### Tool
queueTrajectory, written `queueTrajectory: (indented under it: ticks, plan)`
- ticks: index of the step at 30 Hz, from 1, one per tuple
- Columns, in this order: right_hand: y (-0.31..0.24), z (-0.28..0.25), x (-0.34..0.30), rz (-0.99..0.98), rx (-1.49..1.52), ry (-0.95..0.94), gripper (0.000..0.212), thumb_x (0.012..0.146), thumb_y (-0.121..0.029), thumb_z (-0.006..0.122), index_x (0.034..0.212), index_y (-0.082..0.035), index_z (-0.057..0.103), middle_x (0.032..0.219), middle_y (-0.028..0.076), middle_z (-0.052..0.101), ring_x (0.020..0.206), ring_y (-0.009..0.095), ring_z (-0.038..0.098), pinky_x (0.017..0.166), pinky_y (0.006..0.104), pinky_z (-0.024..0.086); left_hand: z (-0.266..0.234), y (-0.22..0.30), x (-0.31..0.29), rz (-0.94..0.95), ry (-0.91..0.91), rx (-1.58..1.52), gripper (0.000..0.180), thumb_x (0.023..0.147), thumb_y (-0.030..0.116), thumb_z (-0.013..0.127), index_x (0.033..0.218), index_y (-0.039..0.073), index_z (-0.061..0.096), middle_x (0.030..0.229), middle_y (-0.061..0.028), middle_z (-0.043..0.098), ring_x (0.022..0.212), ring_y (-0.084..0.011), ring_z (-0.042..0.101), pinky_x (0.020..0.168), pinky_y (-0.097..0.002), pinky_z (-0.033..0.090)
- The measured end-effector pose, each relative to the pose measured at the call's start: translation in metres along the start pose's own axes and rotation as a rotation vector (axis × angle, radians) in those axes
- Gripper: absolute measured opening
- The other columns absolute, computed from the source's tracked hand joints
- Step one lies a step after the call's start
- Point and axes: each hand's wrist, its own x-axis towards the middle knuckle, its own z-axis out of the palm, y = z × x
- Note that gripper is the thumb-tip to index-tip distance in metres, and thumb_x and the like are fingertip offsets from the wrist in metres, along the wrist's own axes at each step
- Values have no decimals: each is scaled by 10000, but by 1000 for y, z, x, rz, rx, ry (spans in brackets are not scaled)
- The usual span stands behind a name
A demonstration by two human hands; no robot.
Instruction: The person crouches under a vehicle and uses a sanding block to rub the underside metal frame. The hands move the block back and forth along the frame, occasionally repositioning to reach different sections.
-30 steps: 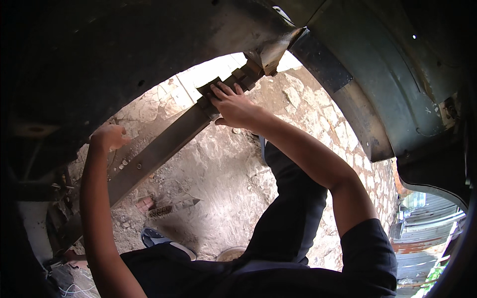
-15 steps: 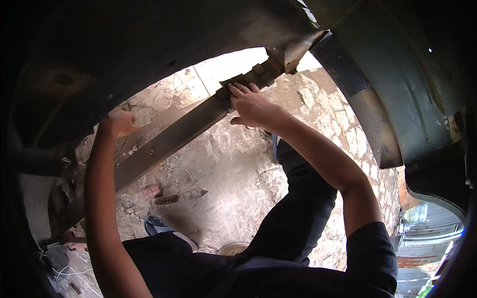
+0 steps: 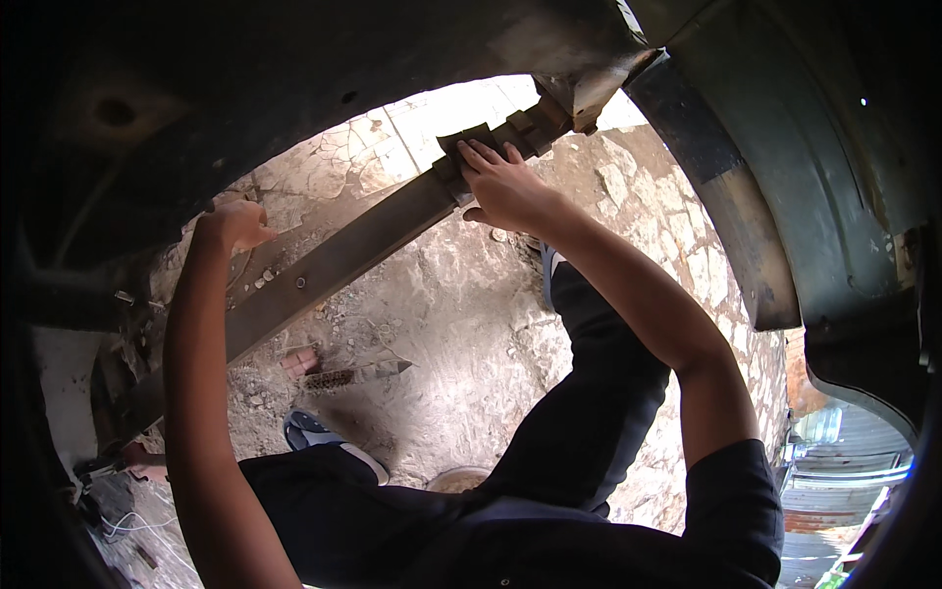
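My right hand (image 3: 505,187) lies with its fingers stretched over a dark stepped block (image 3: 465,147) at the upper end of a long metal beam (image 3: 343,257), its thumb apart and free. The beam slants from upper right to lower left, a small round fastener on its face. On the left, my left hand (image 3: 240,224) is closed beside the curved lower edge of a dark metal panel (image 3: 324,69). What its fingers hold, if anything, is hidden. The beam's far end meets a rusty bracket (image 3: 581,90) under the panel.
A second curved panel (image 3: 805,167) hangs at the right. On the ground lie a bristled brush-like tool (image 3: 348,377), a reddish chunk (image 3: 300,363) and rubble. My sandalled foot (image 3: 312,432) is beside them. A white cord (image 3: 142,525) lies lower left; corrugated sheets (image 3: 844,471) stand lower right.
The view has shifted slightly, with the panels moving a little up and right. My left hand sits slightly lower against the panel edge; my right hand stays on the block.
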Motion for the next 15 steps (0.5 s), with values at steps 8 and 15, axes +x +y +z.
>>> queueTrajectory:
  ticks: [8,15]
  plan:
    - [11,4,-2,-9,102,61,779,868,-417,692,1417,44,389,1572,207,244,1472,332,209,1137,584,253,-2,5,-3,4,-6,6,508,887,470,616,1275,142,629,1326,-111,599,1241,-280,556,1024,-397,454]
    - [1,7,-1,33,212,50,849,865,-458,685,1472,12,320,1578,202,231,1476,332,199,1142,584,240,-2,-6,-4,30,4,1,497,877,464,635,1230,114,658,1291,-141,616,1221,-303,565,1025,-403,446]
